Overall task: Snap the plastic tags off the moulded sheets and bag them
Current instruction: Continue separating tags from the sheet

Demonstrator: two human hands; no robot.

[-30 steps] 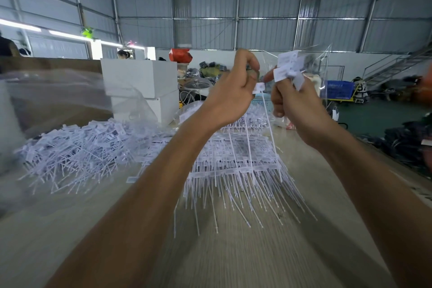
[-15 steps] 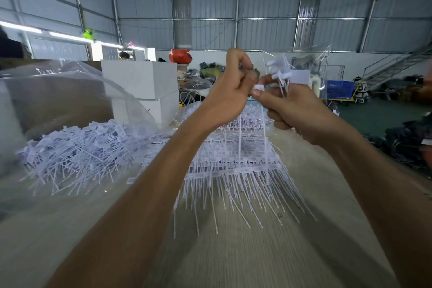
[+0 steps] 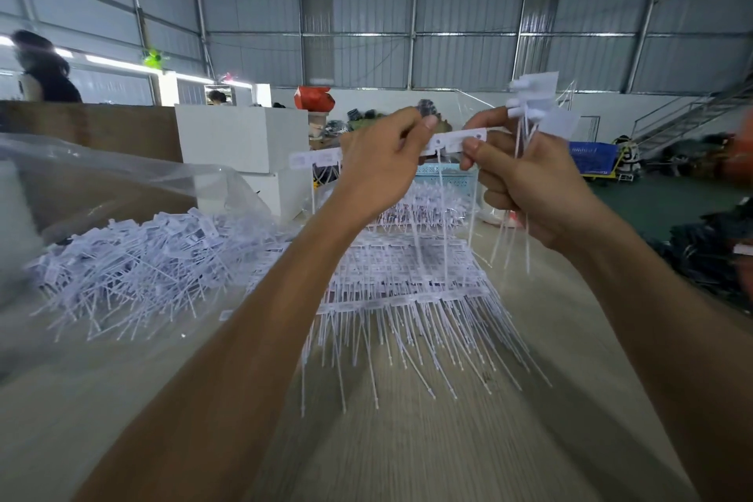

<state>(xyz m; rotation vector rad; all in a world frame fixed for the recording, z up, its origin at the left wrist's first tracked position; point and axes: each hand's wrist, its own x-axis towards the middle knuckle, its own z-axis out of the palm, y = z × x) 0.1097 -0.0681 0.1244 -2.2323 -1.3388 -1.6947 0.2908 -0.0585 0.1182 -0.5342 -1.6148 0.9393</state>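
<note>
Hands meet at centre frame — left hand (image 3: 377, 167) and right hand (image 3: 525, 183) pinch a white tag strip (image 3: 444, 141); right fingers also grip loose tags (image 3: 529, 102). Moulded sheets (image 3: 407, 277) lie below, bare table (image 3: 407, 440) along the lower edge.

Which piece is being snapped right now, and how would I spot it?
Above the pale wooden table, find the two raised hands. Between the left hand and right hand runs a flat white plastic strip, held level in the air, unlike the moulded sheets stacked below.
</note>
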